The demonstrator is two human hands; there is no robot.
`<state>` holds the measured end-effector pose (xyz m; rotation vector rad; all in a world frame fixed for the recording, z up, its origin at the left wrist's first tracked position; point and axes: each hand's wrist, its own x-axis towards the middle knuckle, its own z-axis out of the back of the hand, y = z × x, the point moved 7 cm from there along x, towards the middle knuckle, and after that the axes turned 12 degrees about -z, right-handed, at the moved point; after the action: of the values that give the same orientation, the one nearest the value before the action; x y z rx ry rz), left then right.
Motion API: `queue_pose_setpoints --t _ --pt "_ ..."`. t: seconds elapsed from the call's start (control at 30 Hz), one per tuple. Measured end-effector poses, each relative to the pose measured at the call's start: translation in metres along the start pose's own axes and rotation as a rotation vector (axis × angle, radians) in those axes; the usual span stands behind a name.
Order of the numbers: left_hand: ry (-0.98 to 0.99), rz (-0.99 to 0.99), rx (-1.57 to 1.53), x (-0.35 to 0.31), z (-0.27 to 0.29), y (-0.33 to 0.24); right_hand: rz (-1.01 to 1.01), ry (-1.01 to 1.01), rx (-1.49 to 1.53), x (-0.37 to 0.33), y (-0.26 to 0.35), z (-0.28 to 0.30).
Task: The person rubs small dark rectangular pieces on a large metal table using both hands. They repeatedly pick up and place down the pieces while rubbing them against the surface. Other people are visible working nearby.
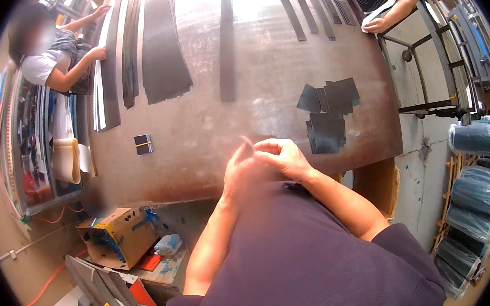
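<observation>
Close to the table's near edge, my two hands meet in front of my body. My left hand (238, 171) is closed around a small thin piece (246, 141), seen nearly edge-on, so its kind is hard to tell. The thumb and fingers of my right hand (286, 158) pinch at the same piece from the right. To the right on the table lie loose dark rectangular pieces (329, 131), some overlapping. A small dark bundle with a yellow band (143, 144) rests to the left of my hands.
Long dark strips (165, 55) lie across the far half of the metal-topped table (213, 126). One person (54, 65) handles strips at the left, another (395, 0) holds a white strip at the right. A cardboard box (118, 240) and wrapped rolls (475, 191) stand below.
</observation>
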<state>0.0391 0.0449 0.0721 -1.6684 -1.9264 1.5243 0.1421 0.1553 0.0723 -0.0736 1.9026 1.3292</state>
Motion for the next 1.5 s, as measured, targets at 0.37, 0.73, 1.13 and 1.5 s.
queue_pose_setpoints --t 0.37,0.73,1.13,1.5 --pt "0.212 -0.013 -0.216 0.004 -0.034 -0.007 0.002 0.009 0.079 -0.006 0.014 0.012" --pt "0.079 -0.008 -0.023 0.008 -0.019 0.005 -0.065 0.056 0.124 -0.007 0.018 0.008" --pt "0.202 0.012 -0.298 0.005 -0.024 0.003 -0.056 0.043 0.102 -0.003 0.015 0.005" --pt "0.023 -0.058 -0.107 0.019 0.007 0.026 0.049 -0.226 -0.154 0.001 0.014 0.019"
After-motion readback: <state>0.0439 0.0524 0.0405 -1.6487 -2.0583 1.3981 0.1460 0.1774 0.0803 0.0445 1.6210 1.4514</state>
